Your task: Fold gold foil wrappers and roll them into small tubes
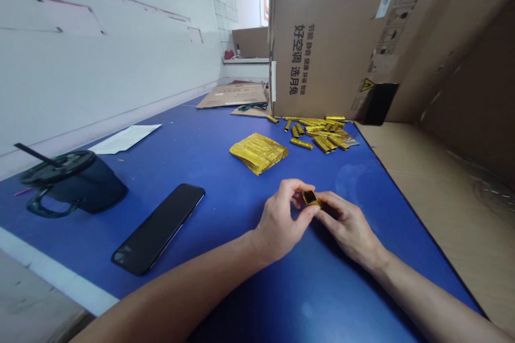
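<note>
A small gold foil tube [310,198] with a squarish open end is held between both hands over the blue table [241,300]. My left hand [284,220] pinches it from the left with thumb and fingers. From the right, my right hand [346,225] grips its other side, the fingers partly covering it. Beyond the hands lies a stack of flat gold foil sheets or sleeves [258,152]; which of the two I cannot tell. Several similar gold tubes [301,143] lie in a loose pile at the far right of the table.
A black phone [159,229] and a dark lidded mug with a straw [80,182] stand to the left. White paper [125,139] lies near the wall. A large cardboard box [333,43] rises behind the pile, with flat cardboard [233,95] beside it.
</note>
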`<state>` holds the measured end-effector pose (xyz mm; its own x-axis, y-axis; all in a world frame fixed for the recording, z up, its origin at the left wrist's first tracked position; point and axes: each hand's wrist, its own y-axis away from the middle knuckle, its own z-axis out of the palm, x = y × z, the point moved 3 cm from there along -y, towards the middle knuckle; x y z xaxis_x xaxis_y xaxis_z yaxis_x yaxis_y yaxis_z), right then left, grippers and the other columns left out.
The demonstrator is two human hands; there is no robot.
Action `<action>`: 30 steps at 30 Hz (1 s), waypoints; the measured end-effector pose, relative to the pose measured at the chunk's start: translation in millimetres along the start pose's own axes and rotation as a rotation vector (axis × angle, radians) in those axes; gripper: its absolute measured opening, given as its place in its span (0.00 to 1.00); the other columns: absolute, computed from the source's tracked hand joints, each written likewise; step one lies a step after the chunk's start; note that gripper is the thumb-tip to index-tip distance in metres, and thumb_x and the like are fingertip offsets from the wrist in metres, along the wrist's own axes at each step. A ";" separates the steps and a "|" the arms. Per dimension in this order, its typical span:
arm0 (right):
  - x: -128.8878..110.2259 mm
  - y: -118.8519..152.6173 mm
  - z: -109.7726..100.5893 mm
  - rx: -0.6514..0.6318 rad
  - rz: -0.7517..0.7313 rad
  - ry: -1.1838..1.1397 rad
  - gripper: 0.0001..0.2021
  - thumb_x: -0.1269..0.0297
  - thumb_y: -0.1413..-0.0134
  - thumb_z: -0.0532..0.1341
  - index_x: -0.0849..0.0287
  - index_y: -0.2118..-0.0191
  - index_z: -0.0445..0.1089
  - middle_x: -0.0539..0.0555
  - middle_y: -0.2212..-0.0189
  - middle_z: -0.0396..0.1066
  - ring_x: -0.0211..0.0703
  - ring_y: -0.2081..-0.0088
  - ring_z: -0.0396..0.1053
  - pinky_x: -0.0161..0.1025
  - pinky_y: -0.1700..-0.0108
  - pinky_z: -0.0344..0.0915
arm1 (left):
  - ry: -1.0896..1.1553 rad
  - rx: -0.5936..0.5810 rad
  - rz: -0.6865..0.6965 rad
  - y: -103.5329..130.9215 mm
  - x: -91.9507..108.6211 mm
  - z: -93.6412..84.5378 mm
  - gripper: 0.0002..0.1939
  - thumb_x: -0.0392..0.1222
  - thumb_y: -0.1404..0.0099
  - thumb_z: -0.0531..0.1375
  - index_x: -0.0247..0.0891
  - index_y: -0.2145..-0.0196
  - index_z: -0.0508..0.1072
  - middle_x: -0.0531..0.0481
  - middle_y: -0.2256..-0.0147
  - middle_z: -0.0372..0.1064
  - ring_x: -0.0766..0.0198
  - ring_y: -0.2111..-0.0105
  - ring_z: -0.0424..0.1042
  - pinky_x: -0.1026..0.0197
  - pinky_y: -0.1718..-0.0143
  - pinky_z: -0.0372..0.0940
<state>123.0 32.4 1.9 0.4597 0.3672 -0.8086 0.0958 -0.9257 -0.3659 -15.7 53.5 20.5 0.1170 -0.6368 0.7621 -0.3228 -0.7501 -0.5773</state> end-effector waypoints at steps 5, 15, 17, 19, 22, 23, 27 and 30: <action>-3.0 0.8 0.4 -0.007 -0.003 0.057 0.10 0.63 0.48 0.54 0.55 0.60 0.67 0.54 0.65 0.68 0.44 0.63 0.65 0.41 0.60 0.62 | -0.082 -0.006 0.104 -3.6 2.8 -3.5 0.14 0.33 0.43 0.55 0.38 0.58 0.62 0.48 0.63 0.64 0.67 0.67 0.65 0.65 0.66 0.62; -0.9 2.2 1.5 -0.016 0.018 0.110 0.11 0.62 0.50 0.56 0.56 0.59 0.66 0.54 0.64 0.69 0.45 0.63 0.66 0.41 0.60 0.63 | -0.022 -0.048 0.015 -10.3 -3.1 -4.9 0.02 0.35 0.44 0.55 0.36 0.71 0.67 0.49 0.69 0.64 0.66 0.69 0.65 0.66 0.69 0.62; 2.2 2.6 1.0 0.029 0.044 0.060 0.14 0.61 0.52 0.57 0.56 0.57 0.66 0.54 0.62 0.69 0.45 0.61 0.66 0.41 0.59 0.63 | 0.103 -0.018 -0.157 -11.7 -13.4 -3.6 0.03 0.37 0.44 0.55 0.36 0.71 0.65 0.51 0.73 0.63 0.69 0.74 0.65 0.67 0.74 0.62; 5.8 3.1 0.2 0.074 0.102 -0.023 0.16 0.60 0.52 0.58 0.56 0.56 0.65 0.53 0.64 0.70 0.44 0.65 0.68 0.40 0.62 0.64 | 0.251 0.002 -0.311 -13.3 -22.9 -1.9 0.05 0.39 0.44 0.55 0.35 0.70 0.64 0.54 0.77 0.62 0.71 0.79 0.64 0.69 0.79 0.60; 8.3 2.9 -1.0 0.118 0.195 -0.167 0.17 0.58 0.52 0.58 0.58 0.55 0.64 0.51 0.72 0.70 0.40 0.74 0.67 0.38 0.70 0.65 | 0.366 -0.023 -0.420 -15.7 -29.1 0.9 0.08 0.40 0.44 0.56 0.33 0.67 0.66 0.54 0.77 0.63 0.72 0.80 0.63 0.70 0.82 0.59; 8.1 2.3 -1.3 0.123 0.214 -0.215 0.17 0.58 0.53 0.58 0.58 0.56 0.65 0.51 0.73 0.70 0.39 0.76 0.67 0.37 0.71 0.64 | 0.385 -0.054 -0.440 -15.9 -29.4 2.4 0.10 0.39 0.45 0.56 0.32 0.65 0.67 0.53 0.77 0.63 0.72 0.80 0.63 0.70 0.82 0.59; 5.6 -1.0 -1.8 0.122 0.267 -0.341 0.15 0.55 0.55 0.59 0.60 0.62 0.68 0.50 0.77 0.69 0.37 0.80 0.66 0.37 0.75 0.63 | 0.471 -0.146 -0.541 -12.9 -29.6 9.2 0.11 0.37 0.47 0.58 0.30 0.65 0.68 0.53 0.80 0.64 0.72 0.83 0.63 0.69 0.81 0.61; 5.6 -2.2 -1.4 0.128 0.292 -0.355 0.16 0.55 0.56 0.60 0.61 0.63 0.68 0.49 0.80 0.68 0.37 0.81 0.65 0.36 0.76 0.62 | 0.530 -0.105 -0.630 -10.0 -32.7 11.8 0.09 0.37 0.47 0.58 0.30 0.68 0.68 0.53 0.83 0.64 0.72 0.84 0.63 0.69 0.82 0.61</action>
<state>126.6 36.4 -1.2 0.1187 0.1219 -0.9854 -0.1124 -0.9844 -0.1353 -5.2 79.7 -2.1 -0.1445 0.0851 0.9858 -0.4335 -0.9011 0.0143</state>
